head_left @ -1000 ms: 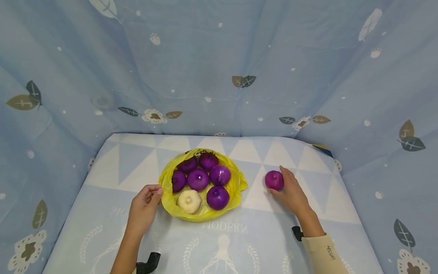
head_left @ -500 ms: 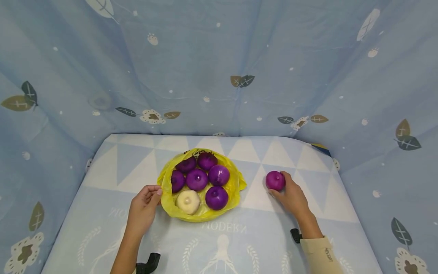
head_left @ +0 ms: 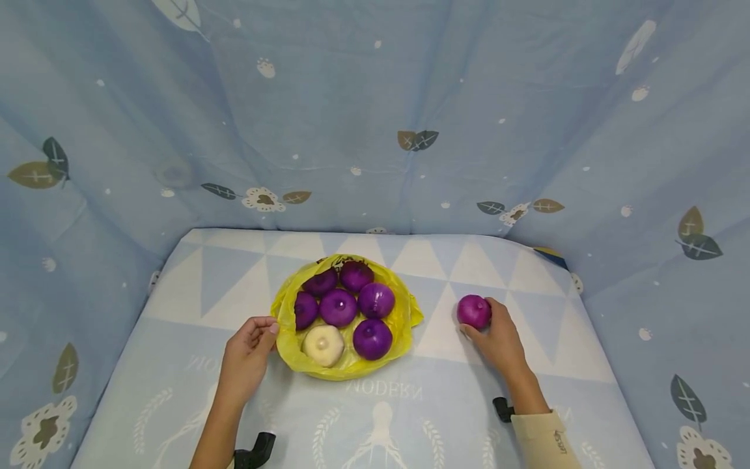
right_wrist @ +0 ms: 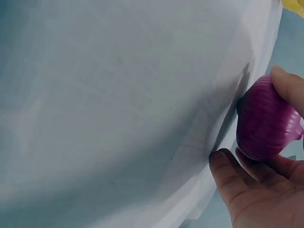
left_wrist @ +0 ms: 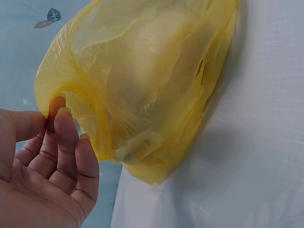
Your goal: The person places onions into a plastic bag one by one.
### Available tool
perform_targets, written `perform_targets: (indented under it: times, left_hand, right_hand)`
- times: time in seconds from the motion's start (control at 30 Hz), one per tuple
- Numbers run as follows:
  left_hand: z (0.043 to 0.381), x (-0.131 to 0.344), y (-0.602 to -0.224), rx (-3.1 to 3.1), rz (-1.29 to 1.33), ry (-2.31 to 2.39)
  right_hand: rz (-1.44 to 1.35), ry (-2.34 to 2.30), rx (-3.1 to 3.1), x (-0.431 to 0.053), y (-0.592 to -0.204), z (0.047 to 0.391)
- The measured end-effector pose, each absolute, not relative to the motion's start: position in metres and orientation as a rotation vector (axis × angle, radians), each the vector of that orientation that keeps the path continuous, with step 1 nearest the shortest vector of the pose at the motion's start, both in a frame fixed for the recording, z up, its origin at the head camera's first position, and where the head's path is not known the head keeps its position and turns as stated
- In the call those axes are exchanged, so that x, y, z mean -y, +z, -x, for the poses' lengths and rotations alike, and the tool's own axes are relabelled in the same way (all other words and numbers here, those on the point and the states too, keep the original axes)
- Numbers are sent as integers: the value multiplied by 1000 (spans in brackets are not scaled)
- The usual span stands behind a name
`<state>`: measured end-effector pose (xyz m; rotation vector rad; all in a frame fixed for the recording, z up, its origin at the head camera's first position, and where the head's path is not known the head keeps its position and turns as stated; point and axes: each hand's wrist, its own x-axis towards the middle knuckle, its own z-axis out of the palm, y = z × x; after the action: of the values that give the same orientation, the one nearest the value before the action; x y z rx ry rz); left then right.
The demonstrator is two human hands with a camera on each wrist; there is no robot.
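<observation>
A yellow plastic bag [head_left: 287,352], its mouth spread wide, sits on the cloth-covered table. Several purple onions [head_left: 338,307] lie inside it along with one pale, cream-coloured onion-like bulb [head_left: 323,345]. At the bag's left rim, my left hand [head_left: 246,355] pinches the plastic between thumb and fingertips, seen closely in the left wrist view on the thin yellow film [left_wrist: 156,95]. Right of the bag, my right hand [head_left: 500,335] grips a single purple onion [head_left: 473,311]. The right wrist view has the thumb on one side of this onion [right_wrist: 266,118] and fingers on the other, close above the cloth.
The table [head_left: 457,404] has a pale blue and white patterned cover. Blue printed curtains [head_left: 375,98] rise behind it and on both sides. A dark blue and yellow item [head_left: 552,256] shows at the far right corner. Black camera mounts [head_left: 254,451] are on both wrists.
My right hand has shifted slightly toward me, and the onion with it has edged a little nearer and to the right. The left hand and the bag have stayed in place.
</observation>
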<state>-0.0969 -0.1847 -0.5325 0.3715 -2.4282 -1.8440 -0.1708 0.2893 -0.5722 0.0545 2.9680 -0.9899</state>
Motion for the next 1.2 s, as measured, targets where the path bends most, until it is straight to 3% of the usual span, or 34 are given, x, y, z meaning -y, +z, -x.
perform_targets:
  times: [0.2, 0.57, 0.9, 1.2]
  left_hand:
    - [97, 183, -533, 2450, -386, -1837]
    - [97, 182, -531, 2458, -419, -1835]
    - [97, 183, -531, 2464, -409, -1823]
    - [97, 181, -531, 2490, -418, -1819]
  right_hand:
    - [-54, -993, -2991, -288, -573, 169]
    - [202, -985, -3093, -272, -550, 166]
    - [310, -997, -3059, -227, -511, 166]
    - [687, -1005, -3011, -178, -498, 163]
